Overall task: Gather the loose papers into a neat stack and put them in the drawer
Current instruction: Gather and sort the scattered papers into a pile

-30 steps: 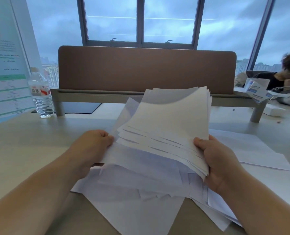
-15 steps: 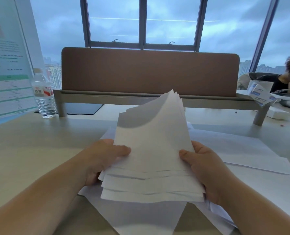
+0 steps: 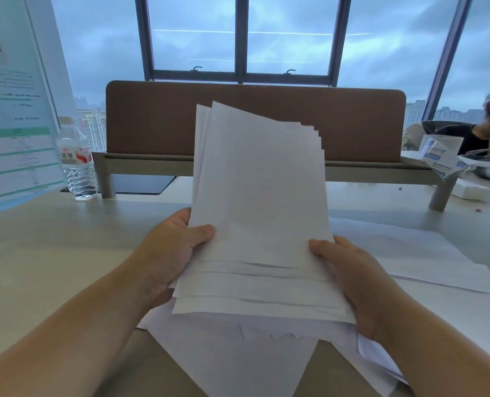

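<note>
A bundle of white papers (image 3: 259, 202) stands nearly upright above the desk, its sheets still fanned at the top and bottom edges. My left hand (image 3: 170, 253) grips its left edge, thumb on the front sheet. My right hand (image 3: 349, 276) grips the right edge the same way. More loose sheets (image 3: 238, 359) lie flat on the desk under the bundle, and others (image 3: 404, 253) spread out to the right. No drawer is in view.
The pale desk (image 3: 52, 253) carries a water bottle (image 3: 77, 164) and a printed sign (image 3: 12, 110) at the left. A brown divider panel (image 3: 158, 121) on a raised shelf runs across the back. A person (image 3: 484, 127) sits at far right beside boxes (image 3: 441, 153).
The bundle has been lifted and tipped from a slanted, spread fan into a nearly upright, narrower stack. Both hands have closed in on its side edges.
</note>
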Demonstrator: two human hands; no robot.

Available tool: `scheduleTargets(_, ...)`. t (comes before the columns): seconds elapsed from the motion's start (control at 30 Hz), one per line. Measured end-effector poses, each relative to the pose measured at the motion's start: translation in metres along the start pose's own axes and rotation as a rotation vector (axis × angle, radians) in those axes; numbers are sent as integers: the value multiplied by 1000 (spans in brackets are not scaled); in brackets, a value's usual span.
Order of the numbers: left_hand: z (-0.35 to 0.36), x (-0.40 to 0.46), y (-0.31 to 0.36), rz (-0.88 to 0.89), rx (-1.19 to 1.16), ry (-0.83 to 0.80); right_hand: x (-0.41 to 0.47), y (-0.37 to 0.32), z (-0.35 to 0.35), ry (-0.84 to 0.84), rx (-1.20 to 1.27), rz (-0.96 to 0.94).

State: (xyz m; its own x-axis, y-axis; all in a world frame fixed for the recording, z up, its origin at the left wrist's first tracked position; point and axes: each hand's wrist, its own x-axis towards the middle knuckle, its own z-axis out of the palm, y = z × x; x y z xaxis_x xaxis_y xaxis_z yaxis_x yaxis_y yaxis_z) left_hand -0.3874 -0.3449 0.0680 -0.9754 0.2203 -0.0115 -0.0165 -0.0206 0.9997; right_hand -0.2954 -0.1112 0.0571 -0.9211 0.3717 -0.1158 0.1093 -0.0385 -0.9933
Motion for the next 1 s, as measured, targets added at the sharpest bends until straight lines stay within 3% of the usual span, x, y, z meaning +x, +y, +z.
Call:
scheduleTargets(0.17, -1, 1, -2, -37, 6, -38, -3, -4, -3, -45, 63, 93)
scheduleTargets(0.4, -1, 0, -10, -156, 235, -79, -2, 0, -3, -48, -72, 25)
scheduleTargets(0.57, 1, -2, -6, -80, 233, -85, -1, -2, -4, -14, -33, -31)
scheduleTargets(0.67, -1, 3, -6, -36, 237, -1, 0, -4, -6, 37, 78, -47)
scheduleTargets(0.73, -7, 6, -6, 41, 441, 111, 5, -6, -11, 108, 178, -47)
scheduleTargets(0.8, -13, 8, -6, 137, 817, 171, 8, -8, -15, 172, 281, -36)
scheduleTargets(0.87, -15, 6, -7, 86, 1115, 166, 10, -8, -17, 209, 365, -13)
scheduleTargets(1.0, -12, 1, -12, -62, 1334, 68, 8, -6, -16, 249, 466, 41)
